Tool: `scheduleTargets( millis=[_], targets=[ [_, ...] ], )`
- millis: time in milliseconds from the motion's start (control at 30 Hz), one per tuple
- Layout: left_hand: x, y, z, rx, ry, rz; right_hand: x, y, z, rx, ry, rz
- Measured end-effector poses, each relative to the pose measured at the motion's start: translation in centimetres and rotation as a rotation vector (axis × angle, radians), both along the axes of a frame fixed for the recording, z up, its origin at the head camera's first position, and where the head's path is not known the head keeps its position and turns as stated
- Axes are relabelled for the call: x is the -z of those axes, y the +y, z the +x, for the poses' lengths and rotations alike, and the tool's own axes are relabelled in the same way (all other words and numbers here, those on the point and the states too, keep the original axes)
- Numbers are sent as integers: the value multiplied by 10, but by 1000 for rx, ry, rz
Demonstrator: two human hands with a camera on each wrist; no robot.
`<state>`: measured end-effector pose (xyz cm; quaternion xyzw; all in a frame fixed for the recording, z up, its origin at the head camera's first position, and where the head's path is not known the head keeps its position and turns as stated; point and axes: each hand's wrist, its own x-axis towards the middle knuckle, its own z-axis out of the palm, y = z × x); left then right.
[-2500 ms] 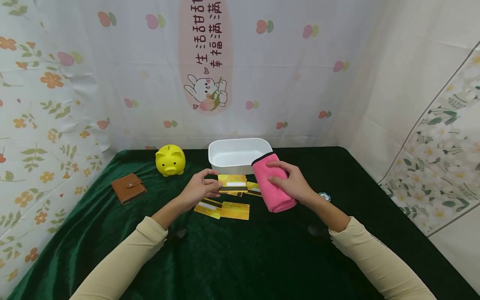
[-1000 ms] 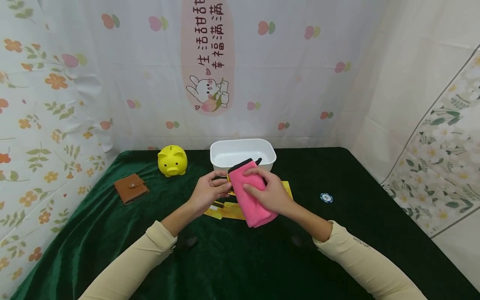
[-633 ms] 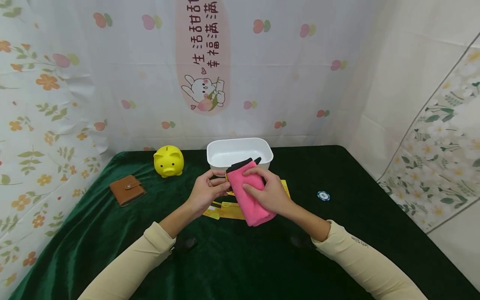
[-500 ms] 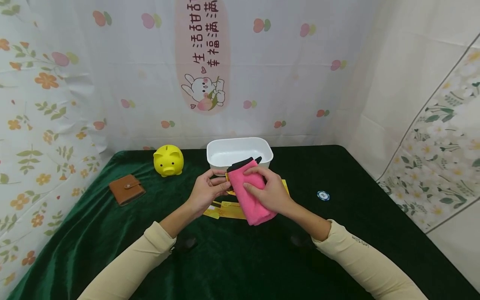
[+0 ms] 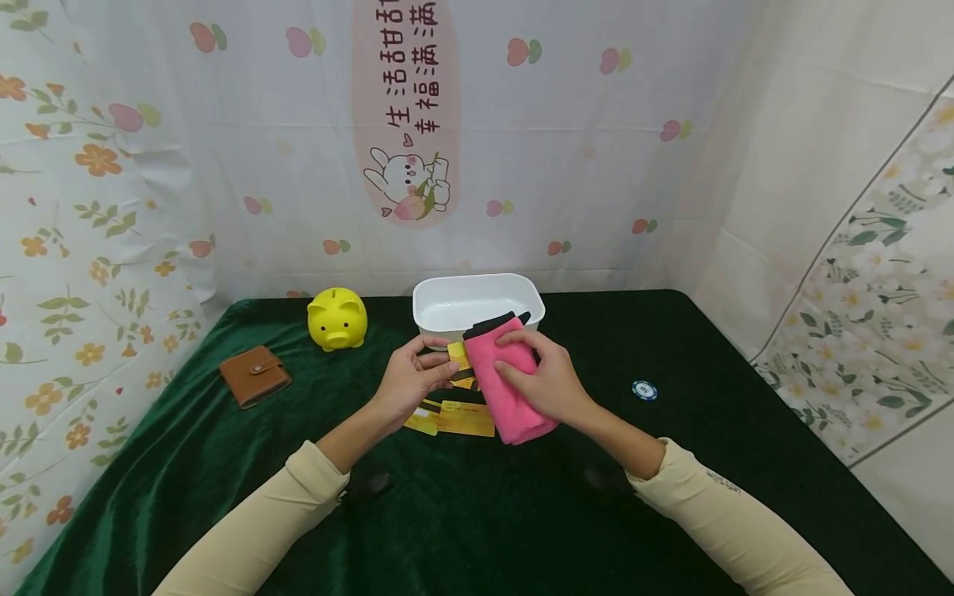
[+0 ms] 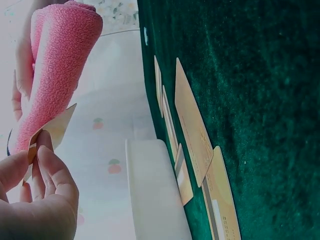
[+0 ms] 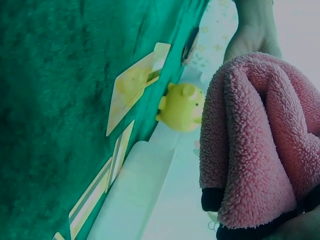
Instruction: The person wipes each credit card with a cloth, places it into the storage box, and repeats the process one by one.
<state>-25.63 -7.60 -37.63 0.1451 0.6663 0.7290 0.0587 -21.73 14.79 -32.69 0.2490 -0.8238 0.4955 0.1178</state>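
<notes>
My left hand [image 5: 408, 377] pinches a yellow bank card [image 5: 458, 354] by its left end, raised over the table. My right hand [image 5: 547, 377] grips a folded pink towel [image 5: 508, 397] with black edging. The towel overlaps the card's right part in the head view and hides it. From the left wrist, the card [image 6: 60, 125] slants up against the towel's lower end. Below the hands, more yellow cards lie on the green cloth, among them one face-down card [image 5: 423, 418] and a plain one [image 5: 468, 419] beside it.
Behind the hands stands a white plastic basin [image 5: 477, 310]. A yellow piggy bank [image 5: 337, 321] is to its left, with a brown wallet [image 5: 256, 377] farther left. On the right lies a blue and white poker chip [image 5: 644, 390]. A patterned curtain [image 5: 596, 182] closes off the back.
The towel came left over the held card, covering most of it, and has since slid slightly right, showing more of the card's left end. My left hand keeps its pinch.
</notes>
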Motion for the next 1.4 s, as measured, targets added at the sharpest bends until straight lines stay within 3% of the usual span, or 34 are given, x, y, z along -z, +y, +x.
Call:
scheduleTargets(
  millis=[933, 1400],
  targets=[
    [6, -8, -1, 25, 36, -21, 6, 25, -8, 76, -5, 56],
    [2, -9, 4, -12, 4, 13, 3, 35, -9, 127, -71, 46]
  ],
)
